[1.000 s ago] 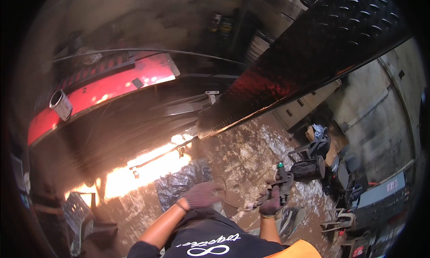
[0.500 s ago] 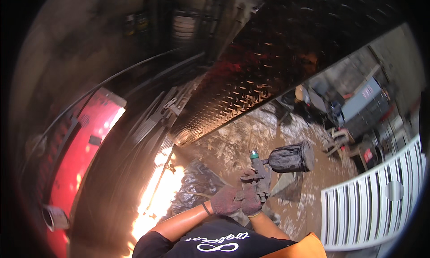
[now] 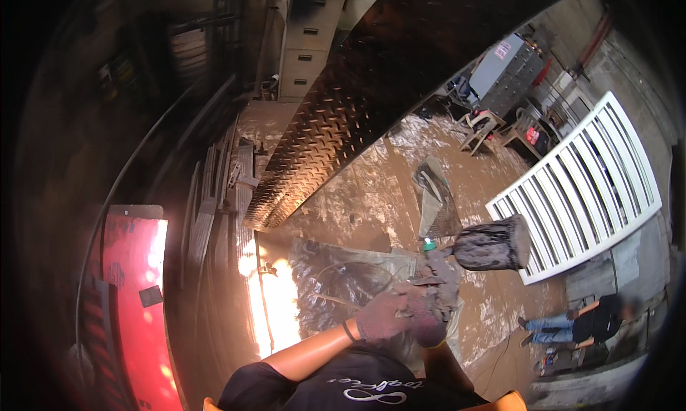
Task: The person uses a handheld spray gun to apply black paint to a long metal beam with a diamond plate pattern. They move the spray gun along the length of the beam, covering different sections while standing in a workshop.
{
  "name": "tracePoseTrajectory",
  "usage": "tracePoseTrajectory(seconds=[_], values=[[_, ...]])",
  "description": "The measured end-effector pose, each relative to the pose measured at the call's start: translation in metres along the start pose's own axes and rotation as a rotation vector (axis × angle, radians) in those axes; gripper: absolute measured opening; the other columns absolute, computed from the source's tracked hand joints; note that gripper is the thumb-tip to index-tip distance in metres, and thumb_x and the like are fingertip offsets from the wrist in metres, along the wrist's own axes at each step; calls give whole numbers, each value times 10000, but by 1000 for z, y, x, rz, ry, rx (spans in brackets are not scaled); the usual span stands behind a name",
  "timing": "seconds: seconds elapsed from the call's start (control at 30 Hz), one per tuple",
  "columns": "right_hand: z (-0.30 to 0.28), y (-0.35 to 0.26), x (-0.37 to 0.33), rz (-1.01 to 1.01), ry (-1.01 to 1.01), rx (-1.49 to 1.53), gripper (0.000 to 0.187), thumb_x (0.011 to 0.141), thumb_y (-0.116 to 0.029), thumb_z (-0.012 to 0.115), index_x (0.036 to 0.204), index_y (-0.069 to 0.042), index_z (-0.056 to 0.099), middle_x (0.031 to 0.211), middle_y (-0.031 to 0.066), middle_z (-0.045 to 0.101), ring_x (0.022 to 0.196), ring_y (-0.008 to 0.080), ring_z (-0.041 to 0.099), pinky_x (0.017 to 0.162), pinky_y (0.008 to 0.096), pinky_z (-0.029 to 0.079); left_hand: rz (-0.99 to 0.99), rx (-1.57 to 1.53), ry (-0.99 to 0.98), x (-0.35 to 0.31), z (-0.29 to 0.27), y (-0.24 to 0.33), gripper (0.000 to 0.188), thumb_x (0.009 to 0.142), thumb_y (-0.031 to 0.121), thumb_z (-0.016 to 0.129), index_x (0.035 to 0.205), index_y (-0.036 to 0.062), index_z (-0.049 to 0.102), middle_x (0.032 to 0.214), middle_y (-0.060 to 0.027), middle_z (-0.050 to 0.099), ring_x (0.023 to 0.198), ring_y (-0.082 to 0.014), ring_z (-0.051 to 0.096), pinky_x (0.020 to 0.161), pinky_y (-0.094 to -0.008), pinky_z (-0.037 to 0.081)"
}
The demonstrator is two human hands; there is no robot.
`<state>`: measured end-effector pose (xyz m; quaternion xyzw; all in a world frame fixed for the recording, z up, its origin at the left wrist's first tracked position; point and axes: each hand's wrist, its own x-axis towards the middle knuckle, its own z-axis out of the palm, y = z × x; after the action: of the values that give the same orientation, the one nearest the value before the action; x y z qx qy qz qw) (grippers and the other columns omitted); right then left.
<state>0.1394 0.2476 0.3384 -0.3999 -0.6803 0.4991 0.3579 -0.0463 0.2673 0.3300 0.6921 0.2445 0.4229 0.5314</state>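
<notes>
A spray gun (image 3: 441, 286) coated in dark paint, with a green ring near its nozzle and a dark cup (image 3: 489, 245) at its side, is in front of my body. My right hand (image 3: 430, 327), in a dirty purplish glove, is wrapped round its handle. In a matching glove, my left hand (image 3: 386, 314) presses against the gun's body from the left, fingers curled; the fingertips are partly hidden. Beyond the gun a long, dark, glossy diamond-plate panel (image 3: 321, 136) slants from the middle left to the top right, apart from both hands.
A white slatted panel (image 3: 580, 189) stands at the right, near another person (image 3: 597, 319). A red panel (image 3: 132, 282) is at the left. Plastic sheeting (image 3: 321, 275) lies on the paint-marked floor. Chairs (image 3: 482, 129) and a filing cabinet (image 3: 307, 54) stand further back.
The view has turned, so the diamond-plate panel and white slatted panel sit further left and the person has come into view. The gun has shifted slightly right in the picture, both hands still at it.
</notes>
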Motion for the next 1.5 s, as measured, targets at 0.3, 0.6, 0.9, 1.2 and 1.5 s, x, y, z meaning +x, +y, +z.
tracePoseTrajectory(seconds=[0.3, 0.6, 0.9, 1.2, 1.5], values=[[-17, -3, -85, -243, 148, 723, 202, 1082, -219, 451, 1101, -53, 566, 933, 70, 560, 839, 180, 523, 754, 321, 444, -183, 315, -321, -46, 4, -22, 590, 827, 546, 715, 1138, 48, 658, 1029, -179, 710, 943, -368, 686, 854, -435, 517], [-72, 28, -174, -227, 444, 742, 284, 1068, -292, 470, 1190, -61, 579, 956, 40, 561, 788, 167, 509, 713, 313, 434, -994, 667, -121, -224, 21, -134, 688, 905, 646, 557, 1164, 33, 731, 1137, -240, 715, 1109, -385, 667, 1001, -428, 498], [-174, 60, -265, -269, 756, 134, 280, 1005, -251, 519, 1202, -62, 580, 935, 25, 611, 764, 173, 570, 661, 326, 475, -955, 893, -1136, -520, 167, -213, 403, 860, 481, 665, 1118, 184, 750, 1182, -19, 737, 1032, -237, 705, 891, -410, 555], [-238, 46, -343, -348, 767, 321, 224, 1021, -278, 501, 979, -62, 543, 783, 45, 529, 652, 156, 508, 549, 302, 409, -1105, 944, -608, -523, 210, -203, 303, 845, 265, 722, 1109, 115, 714, 1121, -109, 742, 1063, -316, 703, 896, -401, 560], [-255, 18, -365, -319, 980, 387, 221, 1032, -272, 534, 939, -71, 529, 835, 25, 509, 650, 126, 485, 543, 281, 390, -1307, -24, 697, -379, 213, -131, 388, 961, 349, 563, 988, -17, 688, 619, -38, 540, 462, -159, 457, 434, -329, 401]])
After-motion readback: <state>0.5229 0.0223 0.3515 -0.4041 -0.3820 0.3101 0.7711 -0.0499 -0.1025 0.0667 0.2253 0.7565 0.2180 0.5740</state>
